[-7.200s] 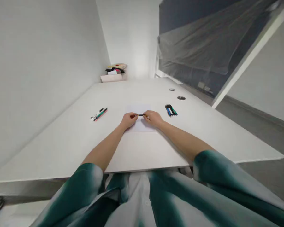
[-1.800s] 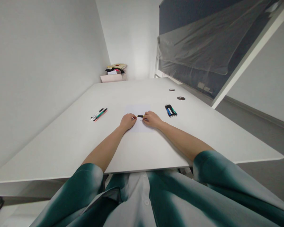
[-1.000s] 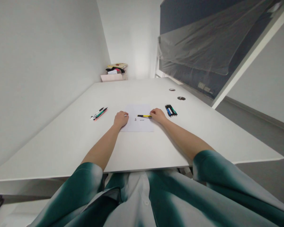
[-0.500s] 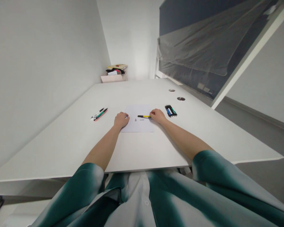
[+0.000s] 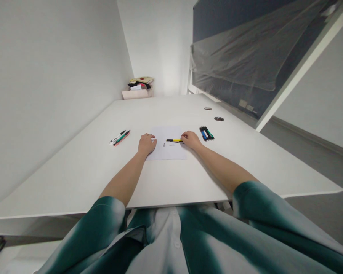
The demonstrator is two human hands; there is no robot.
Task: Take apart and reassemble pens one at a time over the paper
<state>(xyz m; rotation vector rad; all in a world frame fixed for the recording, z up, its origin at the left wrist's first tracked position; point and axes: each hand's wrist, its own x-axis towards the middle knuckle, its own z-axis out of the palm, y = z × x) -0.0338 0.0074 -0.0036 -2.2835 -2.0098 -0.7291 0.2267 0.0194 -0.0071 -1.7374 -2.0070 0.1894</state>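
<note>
The left hand (image 5: pixel 146 144) rests at the left edge of a white sheet of paper (image 5: pixel 171 152) lying on the desk (image 5: pixel 97 179). Its fingers (image 5: pixel 151 137) are together and curled on the sheet, with nothing visible between them. The right hand (image 5: pixel 191 139) lies over the sheet's right edge. Its fingers (image 5: pixel 185 135) are together at the right end of a yellow pen (image 5: pixel 174 140), touching it; whether they clamp it cannot be determined at this size. The pen lies flat on the sheet, black tip toward the left hand. A small part (image 5: pixel 164 144) and a short dark piece (image 5: pixel 172 144) lie on the sheet between the hands, just below the pen. One group of pens (image 5: pixel 120 137) lies on the desk left of the sheet, and another (image 5: pixel 206 133) lies to the right, near the right hand.
</note>
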